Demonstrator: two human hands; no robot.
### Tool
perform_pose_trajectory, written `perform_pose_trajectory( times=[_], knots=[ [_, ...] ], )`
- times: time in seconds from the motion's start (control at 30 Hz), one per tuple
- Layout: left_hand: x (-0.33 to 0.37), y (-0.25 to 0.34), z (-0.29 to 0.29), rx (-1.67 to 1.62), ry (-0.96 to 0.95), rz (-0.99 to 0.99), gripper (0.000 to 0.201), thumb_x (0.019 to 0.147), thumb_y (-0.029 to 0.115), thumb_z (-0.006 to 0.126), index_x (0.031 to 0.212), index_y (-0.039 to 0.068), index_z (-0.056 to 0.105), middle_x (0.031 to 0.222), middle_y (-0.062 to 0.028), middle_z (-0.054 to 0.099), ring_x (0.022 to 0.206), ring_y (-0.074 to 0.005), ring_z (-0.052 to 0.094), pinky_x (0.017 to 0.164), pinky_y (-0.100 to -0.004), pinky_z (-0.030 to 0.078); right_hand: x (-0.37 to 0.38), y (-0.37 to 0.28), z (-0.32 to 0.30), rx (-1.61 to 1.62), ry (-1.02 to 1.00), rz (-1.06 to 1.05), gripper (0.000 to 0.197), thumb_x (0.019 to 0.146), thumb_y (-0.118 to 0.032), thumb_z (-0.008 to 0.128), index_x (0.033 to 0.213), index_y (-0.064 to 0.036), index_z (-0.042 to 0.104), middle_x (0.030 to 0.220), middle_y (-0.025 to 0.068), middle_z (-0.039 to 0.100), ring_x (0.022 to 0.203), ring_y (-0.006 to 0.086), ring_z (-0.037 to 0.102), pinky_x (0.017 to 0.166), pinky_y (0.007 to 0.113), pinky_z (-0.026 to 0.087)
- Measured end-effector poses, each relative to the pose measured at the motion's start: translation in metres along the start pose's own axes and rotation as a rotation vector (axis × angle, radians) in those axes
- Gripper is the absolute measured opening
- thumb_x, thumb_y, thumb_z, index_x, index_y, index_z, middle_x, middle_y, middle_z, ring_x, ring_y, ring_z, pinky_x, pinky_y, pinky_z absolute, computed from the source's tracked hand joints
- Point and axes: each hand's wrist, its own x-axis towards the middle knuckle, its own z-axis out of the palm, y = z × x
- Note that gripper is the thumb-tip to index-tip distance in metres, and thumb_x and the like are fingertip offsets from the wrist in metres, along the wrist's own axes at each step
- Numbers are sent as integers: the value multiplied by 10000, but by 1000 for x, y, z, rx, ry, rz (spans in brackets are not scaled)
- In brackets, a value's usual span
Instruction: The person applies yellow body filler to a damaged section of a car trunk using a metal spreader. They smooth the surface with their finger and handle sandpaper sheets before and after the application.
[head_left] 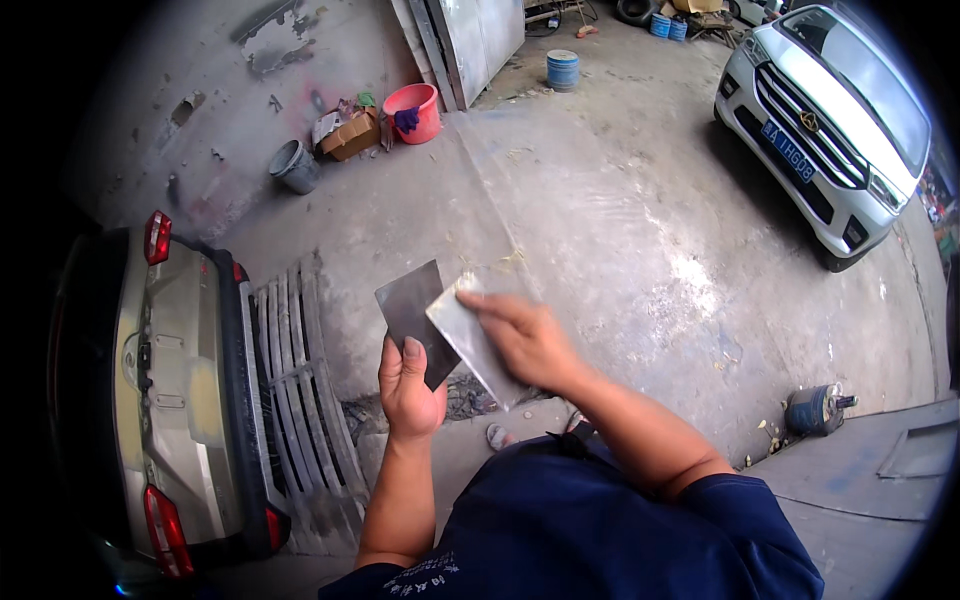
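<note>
My left hand (411,398) grips a thin dark grey rectangular plate (411,298) by its lower part, thumb lying on its face. In my right hand (527,342) is a pale, flat rectangular plate (462,332) with a yellowish smear near its upper corner. The pale plate overlaps the right edge of the dark one from my view; whether the two touch I cannot tell. My right hand is slightly blurred, and its fingers behind the pale plate are hidden. Both hands are held up in front of my body, above the concrete floor.
A beige car (185,370) with yellowish patches stands left, beside a floor grate (300,390). A white car (830,120) is at the far right. Beyond are a red tub (418,115), grey bucket (295,167), cardboard box (352,135) and blue bucket (562,70). A dark canister (815,410) lies right.
</note>
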Motion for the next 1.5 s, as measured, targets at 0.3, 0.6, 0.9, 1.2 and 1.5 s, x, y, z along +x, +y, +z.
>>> perform_pose_trajectory(
  times=[0.3, 0.6, 0.9, 1.2, 1.5],
  knots=[
    [6, 18, -35, -364, 113, -263, 342, 982, 164, 448, 1306, 56, 461, 1226, -72, 572, 1093, -192, 562, 947, -361, 440, -20, 7, -35, 400, -228, 153, 239, 942, -90, 536, 1144, -47, 657, 1121, 49, 644, 1055, 114, 553, 941, 289, 425],
    [-2, 5, -23, -407, -70, -456, 409, 961, 161, 452, 1360, 78, 416, 1024, -96, 608, 788, -184, 604, 687, -302, 501, 36, -31, -37, 576, -92, 193, 277, 961, -158, 522, 1215, -67, 589, 1053, 40, 620, 882, 73, 542, 781, 241, 455],
    [18, -11, -40, -490, 190, -520, 546, 967, 386, 430, 1381, 34, 376, 861, -106, 599, 671, -213, 557, 530, -324, 465, -42, -19, 4, 189, -449, 48, 253, 933, -100, 560, 1170, -40, 626, 1008, 137, 654, 916, 195, 621, 824, 300, 471],
    [14, -18, -1, -399, 419, -709, 531, 940, 528, 476, 1253, 101, 512, 850, -51, 599, 688, -194, 574, 558, -325, 495, 9, -9, -3, 372, -244, 220, 280, 958, -130, 525, 1198, -16, 613, 1052, 52, 648, 937, 98, 565, 830, 248, 465],
    [19, -12, -28, -434, 408, -443, 259, 933, 332, 593, 1074, 140, 490, 746, -5, 499, 635, -120, 448, 596, -268, 400, -48, 29, -1, 39, 98, -142, 319, 877, -37, 593, 1194, -29, 617, 879, 86, 605, 805, 172, 578, 742, 289, 460]
  ],
)
